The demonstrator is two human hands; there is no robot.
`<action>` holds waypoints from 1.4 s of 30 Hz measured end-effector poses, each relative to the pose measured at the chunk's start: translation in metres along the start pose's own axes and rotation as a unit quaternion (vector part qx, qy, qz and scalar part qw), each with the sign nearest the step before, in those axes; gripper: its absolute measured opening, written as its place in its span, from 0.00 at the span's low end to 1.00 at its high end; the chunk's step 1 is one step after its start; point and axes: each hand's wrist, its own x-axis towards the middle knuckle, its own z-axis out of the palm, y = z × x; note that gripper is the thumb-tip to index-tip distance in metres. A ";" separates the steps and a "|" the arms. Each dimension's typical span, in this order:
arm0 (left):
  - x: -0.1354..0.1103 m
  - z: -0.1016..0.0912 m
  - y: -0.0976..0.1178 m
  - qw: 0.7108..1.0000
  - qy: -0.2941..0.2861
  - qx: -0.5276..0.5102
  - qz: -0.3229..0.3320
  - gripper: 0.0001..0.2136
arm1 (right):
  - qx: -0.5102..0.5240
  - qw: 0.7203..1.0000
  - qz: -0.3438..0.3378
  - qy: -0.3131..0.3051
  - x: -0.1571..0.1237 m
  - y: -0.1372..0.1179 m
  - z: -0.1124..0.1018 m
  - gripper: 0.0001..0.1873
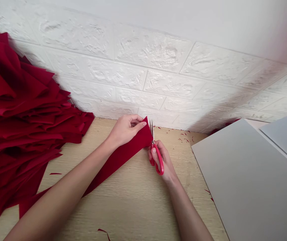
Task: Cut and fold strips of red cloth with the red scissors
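Note:
A long dark red strip of fabric (123,160) slants across the table, passing under my left forearm. My left hand (128,129) pinches its far end near the top corner, thumb on the upper face. In my right hand (165,159) is a pair of scissors (159,160) with red handles, my fingers through the loops. The metal blades point away from me and are slightly apart, right beside the strip's end edge. Whether fabric lies between the blades is hard to make out.
A tall heap of red fabric pieces (20,110) fills the left side. Small red scraps (183,134) are scattered on the wooden table (133,207). At right stands a grey-white box or board (249,180). A white brick-patterned wall (130,73) rises behind the table.

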 end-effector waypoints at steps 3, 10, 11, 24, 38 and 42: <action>0.000 -0.002 0.001 1.000 -0.007 0.011 0.004 0.09 | -0.012 1.000 -0.004 -0.004 0.001 -0.002 -0.002 0.23; -0.005 -0.001 0.010 0.999 -0.018 -0.035 -0.004 0.09 | -0.008 0.994 -0.024 0.109 0.003 -0.011 0.002 0.24; -0.006 0.000 0.012 0.999 -0.024 -0.043 -0.003 0.10 | 0.003 0.992 -0.025 0.123 0.003 -0.012 0.004 0.24; -0.019 0.012 0.027 1.000 -0.022 -0.011 0.010 0.10 | 0.081 0.975 -0.062 0.197 -0.002 -0.014 0.012 0.23; 0.003 0.003 0.039 0.992 -0.121 0.034 0.024 0.13 | 0.138 0.968 -0.060 0.203 -0.002 -0.012 0.016 0.22; 0.004 0.001 0.042 0.988 -0.154 0.013 0.001 0.13 | 0.189 0.959 -0.045 0.204 -0.003 -0.016 0.014 0.23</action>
